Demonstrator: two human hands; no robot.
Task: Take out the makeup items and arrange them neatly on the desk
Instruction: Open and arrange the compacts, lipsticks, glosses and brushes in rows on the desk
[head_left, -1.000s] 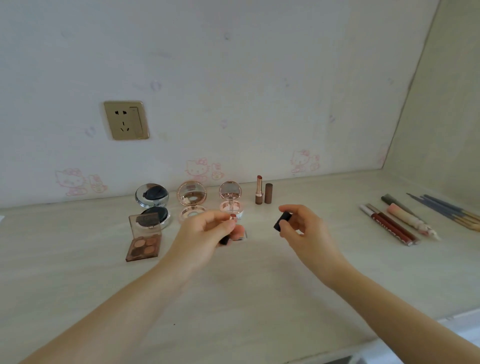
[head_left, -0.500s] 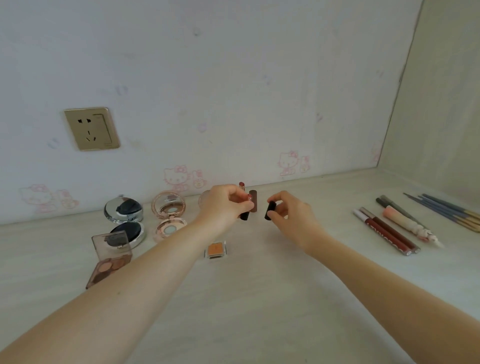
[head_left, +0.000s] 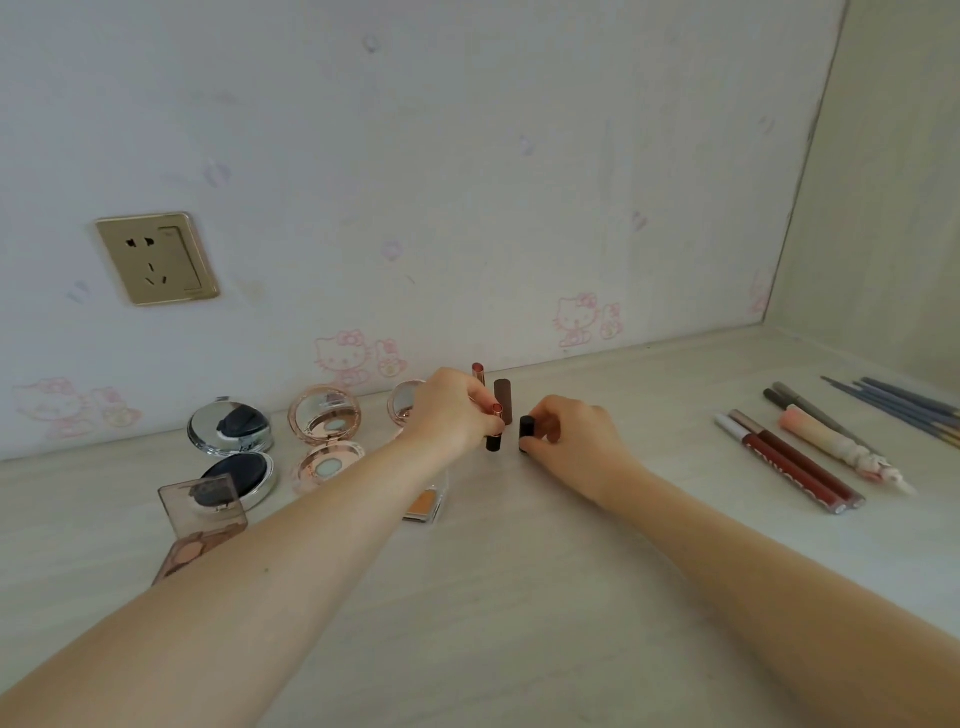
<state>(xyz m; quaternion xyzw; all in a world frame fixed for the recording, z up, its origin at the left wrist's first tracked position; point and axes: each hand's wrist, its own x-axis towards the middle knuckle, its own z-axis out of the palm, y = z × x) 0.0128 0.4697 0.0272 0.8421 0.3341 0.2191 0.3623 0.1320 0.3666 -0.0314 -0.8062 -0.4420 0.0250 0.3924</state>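
My left hand (head_left: 453, 413) pinches an uncapped lipstick with a black base (head_left: 494, 434), standing it upright on the desk (head_left: 519, 597). Just to its right, my right hand (head_left: 574, 441) pinches the matching black cap (head_left: 526, 432), which stands on the desk too. Behind them, near the wall, another uncapped lipstick (head_left: 478, 370) and its brown cap (head_left: 503, 399) stand upright.
A silver compact (head_left: 234, 447), a rose-gold compact (head_left: 326, 436), a smaller compact (head_left: 402, 402) partly behind my left hand, an eyeshadow palette (head_left: 202, 519) and a small orange pan (head_left: 423, 503) sit left. Lip gloss tubes (head_left: 789, 467), a pink brush (head_left: 831, 444) and pencils (head_left: 904, 405) lie right.
Both hands moved forward toward the wall. The lipstick and cap, held above the desk a second ago, now stand on it in front of the other lipstick.
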